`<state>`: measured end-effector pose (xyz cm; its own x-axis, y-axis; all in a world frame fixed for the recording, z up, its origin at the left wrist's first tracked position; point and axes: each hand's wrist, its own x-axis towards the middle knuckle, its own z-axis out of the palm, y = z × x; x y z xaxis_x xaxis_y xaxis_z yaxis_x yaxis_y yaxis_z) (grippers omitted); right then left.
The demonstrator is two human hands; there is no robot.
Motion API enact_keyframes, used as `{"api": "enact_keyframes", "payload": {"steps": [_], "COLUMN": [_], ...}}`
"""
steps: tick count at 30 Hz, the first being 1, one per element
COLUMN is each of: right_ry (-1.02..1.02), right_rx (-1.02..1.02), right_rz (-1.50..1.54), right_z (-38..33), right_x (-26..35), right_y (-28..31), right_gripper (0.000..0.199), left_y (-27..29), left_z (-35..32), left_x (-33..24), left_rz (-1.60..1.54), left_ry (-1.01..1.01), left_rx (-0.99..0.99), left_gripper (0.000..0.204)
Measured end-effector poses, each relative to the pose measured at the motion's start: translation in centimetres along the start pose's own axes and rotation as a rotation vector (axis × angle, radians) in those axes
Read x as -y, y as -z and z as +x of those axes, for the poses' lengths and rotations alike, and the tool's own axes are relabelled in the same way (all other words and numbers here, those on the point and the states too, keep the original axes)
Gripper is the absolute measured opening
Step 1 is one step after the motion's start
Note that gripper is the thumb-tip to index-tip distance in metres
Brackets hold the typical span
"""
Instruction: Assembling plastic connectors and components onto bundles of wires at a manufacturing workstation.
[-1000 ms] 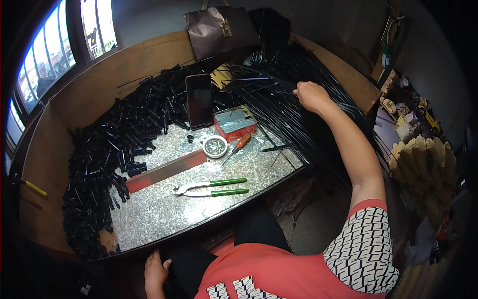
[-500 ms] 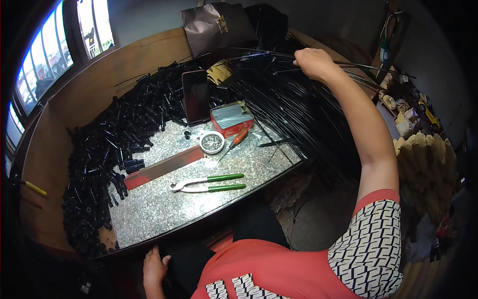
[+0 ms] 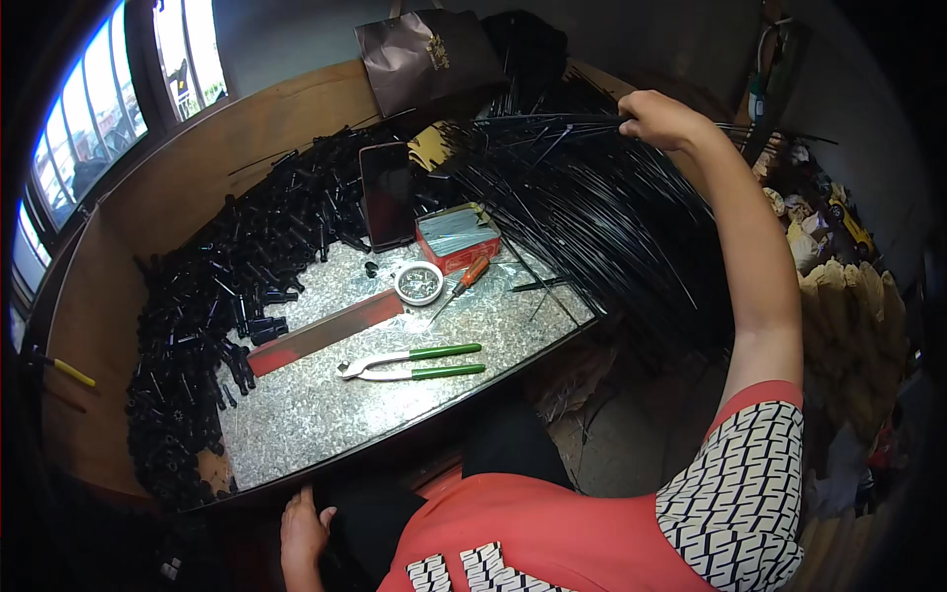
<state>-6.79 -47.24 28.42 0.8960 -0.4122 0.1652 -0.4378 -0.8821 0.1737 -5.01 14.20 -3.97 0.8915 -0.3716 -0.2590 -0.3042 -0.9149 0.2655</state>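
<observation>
My right hand (image 3: pixel 667 120) reaches to the far right, its fingers closed around a few thin black rods (image 3: pixel 552 119) that stick out on both sides of the fist. Below it spreads a large heap of similar black rods (image 3: pixel 617 222). My left hand (image 3: pixel 305 529) hangs beside my thigh, just under the table's front edge. Its fingers are stretched and the thumb stands apart, with nothing held. Green-handled pincers (image 3: pixel 414 362) lie on the speckled tabletop (image 3: pixel 326 414). Behind them are a red-brown flat bar (image 3: pixel 326 332) and a screwdriver with an orange handle (image 3: pixel 472 275).
Small black tubular parts (image 3: pixel 247 232) pile up along the left and back. A phone (image 3: pixel 387 195) stands upright beside a red box of thin pale strips (image 3: pixel 458 239). Near it sits a round white dish (image 3: pixel 419 283) of small metal pieces. A dark paper bag (image 3: pixel 429 59) stands behind.
My right hand has moved right and slightly back with the rods in its grip. The rods in the heap below have shifted. My left hand and the tools have stayed in place.
</observation>
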Motion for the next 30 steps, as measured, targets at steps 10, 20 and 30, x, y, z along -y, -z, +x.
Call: {"api": "enact_keyframes", "payload": {"steps": [10, 20, 30], "right_ry": [-0.069, -0.035, 0.279], "right_rx": [-0.234, -0.44, -0.424], "right_rz": [-0.129, 0.139, 0.569], "right_z": [-2.7, -0.9, -3.3], "right_x": [0.2, 1.8, 12.7], "right_y": [1.0, -0.8, -0.9], "right_gripper": [0.018, 0.017, 0.021], "left_y": [1.5, 6.1, 14.4], "left_z": [0.1, -1.1, 1.2], "left_x": [-1.1, -4.6, -8.3], "left_rz": [0.05, 0.031, -0.2], "left_ry": [-0.027, -0.109, -0.557], "left_rx": [-0.016, 0.025, -0.546], "left_gripper": [0.058, 0.048, 0.072]}}
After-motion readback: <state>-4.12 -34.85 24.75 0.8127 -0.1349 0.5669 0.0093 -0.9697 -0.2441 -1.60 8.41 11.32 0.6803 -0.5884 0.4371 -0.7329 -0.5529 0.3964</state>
